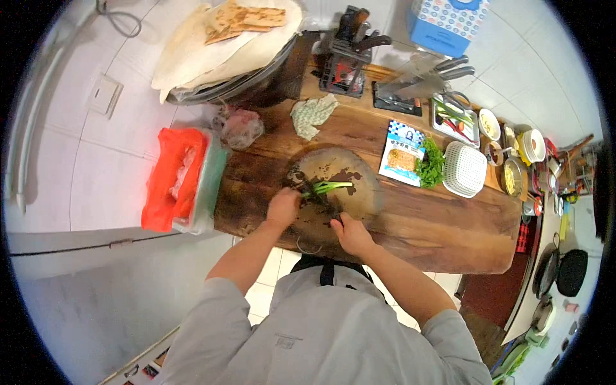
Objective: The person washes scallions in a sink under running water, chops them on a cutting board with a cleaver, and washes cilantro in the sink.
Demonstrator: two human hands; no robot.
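Note:
On a round wooden chopping board (364, 192), a few green onion stalks (332, 186) lie near the middle, pale and bright green. My right hand (353, 235) is closed around the handle of a dark-bladed knife (323, 199), whose blade slants up and left across the stalks. At the board's left side, my left hand (284, 206) has its fingers curled in against the stalks' left end, close to the blade. The blade and shadow partly hide those fingertips. Dark wet patches mark the board around the stalks.
Right of the board are a food packet (403, 154), leafy greens (431, 164) and a white basket (464, 168). Behind stand knife holders (346, 67) and a crumpled cloth (312, 116). A bin with a red bag (172, 179) is left of the table (443, 231).

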